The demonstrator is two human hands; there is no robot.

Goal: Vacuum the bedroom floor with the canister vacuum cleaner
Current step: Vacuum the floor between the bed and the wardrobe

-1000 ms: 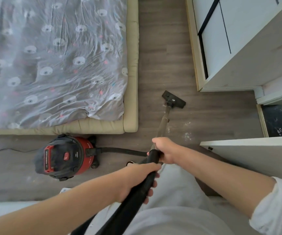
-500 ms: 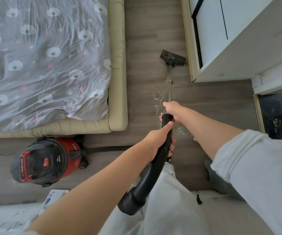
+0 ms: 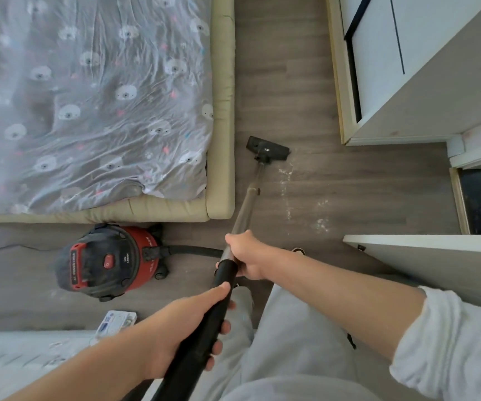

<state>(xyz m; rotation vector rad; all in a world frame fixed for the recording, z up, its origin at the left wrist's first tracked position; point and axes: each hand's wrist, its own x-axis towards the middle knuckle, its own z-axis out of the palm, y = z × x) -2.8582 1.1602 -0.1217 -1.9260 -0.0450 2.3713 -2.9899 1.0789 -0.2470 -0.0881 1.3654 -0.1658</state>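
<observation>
Both hands gripped the vacuum: right hand (image 3: 246,256) curled round the wand (image 3: 245,206), left hand (image 3: 181,325) wrapped round the black hose (image 3: 204,328). Its floor nozzle (image 3: 268,148) lay on the wood floor (image 3: 349,183) (white dust beside it), and the red canister (image 3: 109,261) stood near the bed's corner (image 3: 220,209).

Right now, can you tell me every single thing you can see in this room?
Canister vacuum: one, red and black, on the floor at the foot of the bed.
Hose: one, black, running from the canister toward the wand.
Wand: one, metal with a black handle end, angled down to the floor.
Floor nozzle: one, black, flat on the floor between bed and cabinet.
White crumbs: a scattered trail, right of the wand.
Bed: one, beige frame, grey sheet with white bears.
Cabinet: one, white, top right.
Small packet: one, white and blue, near the canister.
Floor: grey wood planks.
Left hand: grips the black handle end.
Right hand: grips the wand higher up.
</observation>
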